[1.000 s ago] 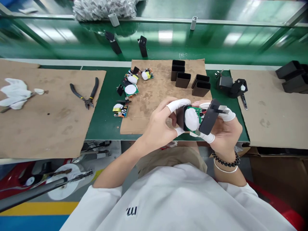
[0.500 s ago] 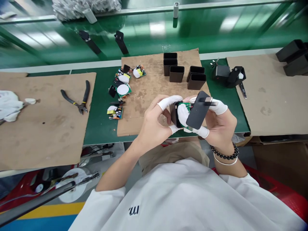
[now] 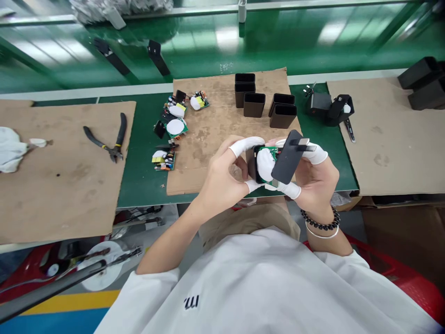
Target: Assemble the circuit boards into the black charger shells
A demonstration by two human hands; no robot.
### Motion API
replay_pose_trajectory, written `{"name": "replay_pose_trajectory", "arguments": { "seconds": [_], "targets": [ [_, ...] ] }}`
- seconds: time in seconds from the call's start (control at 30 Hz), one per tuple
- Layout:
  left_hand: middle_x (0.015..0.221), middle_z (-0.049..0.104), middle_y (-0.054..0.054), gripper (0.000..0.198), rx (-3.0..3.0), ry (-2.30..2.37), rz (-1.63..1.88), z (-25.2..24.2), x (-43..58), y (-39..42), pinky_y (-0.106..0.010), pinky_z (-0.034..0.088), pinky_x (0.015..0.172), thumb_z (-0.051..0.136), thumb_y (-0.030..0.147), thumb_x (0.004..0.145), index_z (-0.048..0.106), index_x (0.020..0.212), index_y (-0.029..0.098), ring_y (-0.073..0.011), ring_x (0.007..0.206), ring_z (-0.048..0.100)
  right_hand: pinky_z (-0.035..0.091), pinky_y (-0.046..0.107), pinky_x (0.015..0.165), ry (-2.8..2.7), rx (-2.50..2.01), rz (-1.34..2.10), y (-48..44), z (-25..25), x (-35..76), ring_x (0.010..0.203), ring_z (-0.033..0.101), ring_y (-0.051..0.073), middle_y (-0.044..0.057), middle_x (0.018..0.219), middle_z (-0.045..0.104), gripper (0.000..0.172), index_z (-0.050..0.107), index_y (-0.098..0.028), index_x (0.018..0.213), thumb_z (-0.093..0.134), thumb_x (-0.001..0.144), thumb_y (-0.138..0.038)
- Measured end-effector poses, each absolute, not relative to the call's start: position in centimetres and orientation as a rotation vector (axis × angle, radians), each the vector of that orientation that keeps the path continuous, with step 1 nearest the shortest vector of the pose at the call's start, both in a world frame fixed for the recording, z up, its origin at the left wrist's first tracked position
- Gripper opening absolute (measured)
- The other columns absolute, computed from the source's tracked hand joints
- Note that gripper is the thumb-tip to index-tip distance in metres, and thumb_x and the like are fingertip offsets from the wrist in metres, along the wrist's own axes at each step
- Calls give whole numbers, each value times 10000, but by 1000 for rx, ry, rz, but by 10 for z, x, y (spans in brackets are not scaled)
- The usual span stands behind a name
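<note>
My left hand [image 3: 227, 171], with white finger cots, grips a black plastic charger case [image 3: 253, 163] between thumb and fingers. In my right hand [image 3: 313, 178], also in finger cots, is a green circuit board [image 3: 273, 152] with a white pad [image 3: 265, 164] on it. A black plug cover [image 3: 287, 157] with metal prongs sits at the board's right end, tilted. The board's left end is at the mouth of the case; how deep it reaches inside is hidden. Both hands are just above the front edge of the bench.
Several open black cases [image 3: 254, 105] stand on the middle cardboard [image 3: 212, 153]. Several circuit boards [image 3: 175, 126] lie along its left edge. Pliers [image 3: 113, 147] rest on the left cardboard. To the right are black housings [image 3: 320, 105] and a small black tool [image 3: 349, 130].
The view has shifted slightly, so the bench appears a little further left and up. Both hands keep their hold, and the board and case look nearly unchanged.
</note>
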State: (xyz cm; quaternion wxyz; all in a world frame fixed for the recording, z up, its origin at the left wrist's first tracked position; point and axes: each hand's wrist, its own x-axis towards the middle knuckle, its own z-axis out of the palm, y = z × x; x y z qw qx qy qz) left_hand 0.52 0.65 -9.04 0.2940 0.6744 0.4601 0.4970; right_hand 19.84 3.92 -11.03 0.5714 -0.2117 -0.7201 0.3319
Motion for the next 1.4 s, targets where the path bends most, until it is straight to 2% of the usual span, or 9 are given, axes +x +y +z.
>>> {"name": "replay_pose_trajectory", "arguments": {
  "seconds": [0.13, 0.23, 0.5, 0.8, 1.0, 1.07, 1.2, 1.3, 1.4],
  "targets": [
    [1163, 647, -56, 546, 1788, 1221, 1335, -91, 5, 7, -241, 560, 637, 867, 156, 728, 695, 1239, 243, -122, 791, 632, 635, 528, 1050, -1705, -542, 795, 37, -111, 200, 1242, 705, 310, -10, 1354, 715, 646, 626, -395, 1399, 822, 822, -181],
    [1185, 648, -54, 533, 1775, 1213, 1319, -92, 5, 7, -237, 556, 595, 860, 181, 743, 692, 1244, 249, -74, 664, 574, 624, 559, 1059, -1749, -651, 782, 37, -110, 203, 1236, 707, 321, -7, 1355, 708, 595, 584, -431, 1408, 800, 874, -285],
    [1169, 652, -43, 605, 1647, 1241, 1264, -101, 4, 8, -276, 570, 635, 911, 206, 695, 670, 1247, 263, -56, 597, 567, 629, 475, 1025, -1922, -800, 732, 45, -103, 205, 1175, 727, 289, 50, 1355, 710, 554, 606, -315, 1394, 761, 897, -503],
    [1146, 652, -38, 602, 1541, 1260, 1272, -121, 8, 4, -232, 541, 593, 884, 168, 688, 674, 1247, 249, -57, 616, 581, 631, 452, 991, -1962, -725, 750, 46, -119, 209, 1149, 734, 280, 85, 1331, 724, 555, 596, -265, 1406, 789, 894, -360],
    [1134, 646, -31, 561, 1571, 1247, 1254, -112, 10, 0, -252, 537, 627, 845, 152, 720, 681, 1248, 251, -55, 605, 569, 595, 516, 1055, -1917, -819, 809, 37, -116, 212, 1242, 696, 332, 103, 1397, 689, 598, 613, -274, 1385, 829, 852, -437],
    [1075, 662, -24, 598, 1529, 1278, 1193, -114, 10, 2, -257, 525, 627, 872, 167, 685, 682, 1247, 244, -73, 622, 578, 576, 520, 1092, -1926, -870, 901, 40, -108, 212, 1270, 680, 329, 103, 1392, 686, 600, 623, -271, 1363, 842, 837, -459],
    [768, 642, 27, 740, 1239, 1225, 930, -125, 9, 7, -266, 498, 588, 952, 274, 579, 652, 1249, 178, -120, 602, 572, 564, 532, 1131, -1986, -986, 1284, 54, -84, 220, 1366, 626, 347, 102, 1466, 641, 759, 622, -277, 1341, 941, 693, -511],
    [716, 616, 39, 826, 1098, 1152, 894, -131, 9, 6, -285, 526, 618, 979, 349, 525, 627, 1248, 158, -147, 638, 595, 627, 495, 1043, -1850, -1122, 1256, 58, -66, 225, 1347, 645, 334, 82, 1463, 639, 621, 640, -294, 1271, 892, 750, -518],
    [883, 658, 0, 703, 1249, 1286, 1035, -133, 13, 2, -271, 527, 636, 940, 294, 593, 647, 1224, 190, -130, 674, 603, 672, 443, 917, -1890, -1224, 1068, 49, -54, 217, 1170, 743, 301, 69, 1309, 738, 503, 663, -289, 1283, 819, 840, -467]
  ]
}}
